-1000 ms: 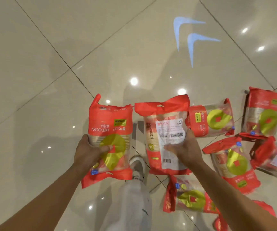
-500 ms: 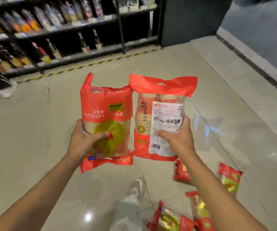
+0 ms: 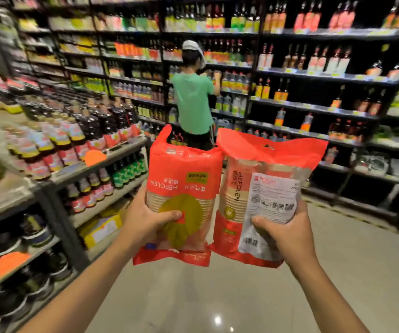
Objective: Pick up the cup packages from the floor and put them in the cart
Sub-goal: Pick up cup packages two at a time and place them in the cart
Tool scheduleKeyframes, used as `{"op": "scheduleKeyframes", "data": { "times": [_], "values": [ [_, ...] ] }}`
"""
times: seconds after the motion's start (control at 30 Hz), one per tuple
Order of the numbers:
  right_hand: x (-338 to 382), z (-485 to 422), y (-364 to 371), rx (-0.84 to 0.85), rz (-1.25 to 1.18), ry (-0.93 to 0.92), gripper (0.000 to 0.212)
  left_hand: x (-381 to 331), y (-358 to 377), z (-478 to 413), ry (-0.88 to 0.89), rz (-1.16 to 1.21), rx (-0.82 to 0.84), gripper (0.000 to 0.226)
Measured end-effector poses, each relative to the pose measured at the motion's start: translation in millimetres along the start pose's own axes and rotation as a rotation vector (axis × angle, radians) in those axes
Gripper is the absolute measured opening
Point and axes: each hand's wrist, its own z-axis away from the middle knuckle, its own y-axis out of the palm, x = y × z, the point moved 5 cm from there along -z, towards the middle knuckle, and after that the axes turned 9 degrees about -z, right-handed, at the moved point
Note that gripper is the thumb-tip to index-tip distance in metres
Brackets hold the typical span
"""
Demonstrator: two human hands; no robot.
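I hold two red cup packages upright in front of me, side by side and touching. My left hand (image 3: 145, 222) grips the left cup package (image 3: 181, 179), whose front shows a green disc and stacked paper cups. My right hand (image 3: 287, 234) grips the right cup package (image 3: 246, 188), turned so its white barcode label faces me. No cart is in view, and the packages on the floor are out of frame.
A shelf unit of dark bottles (image 3: 78, 145) runs along my left. Tall shelves of bottles (image 3: 314, 75) fill the back wall. A person in a green shirt (image 3: 193, 102) stands at those shelves straight ahead. Glossy beige floor (image 3: 217, 296) lies below my arms.
The view has swung up from the floor to the store aisle. Both packages stay in my hands and have risen with them. The packages on the floor have left the frame.
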Motion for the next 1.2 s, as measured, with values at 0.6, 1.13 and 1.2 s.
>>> {"op": "scheduleKeyframes", "data": {
  "times": [0.6,1.13,1.2],
  "values": [
    [23,303,617,0.783,-0.200,0.082,0.068,245,-605,192,-0.402,-0.193,-0.682,0.068],
    [-161,585,795,1.044,0.078,0.706,0.079,446,-803,345,-1.082,-0.305,-0.586,0.062],
    [-178,610,787,1.001,0.108,0.778,0.089,484,-811,345,-1.110,-0.273,-0.498,0.051]
  ]
}}
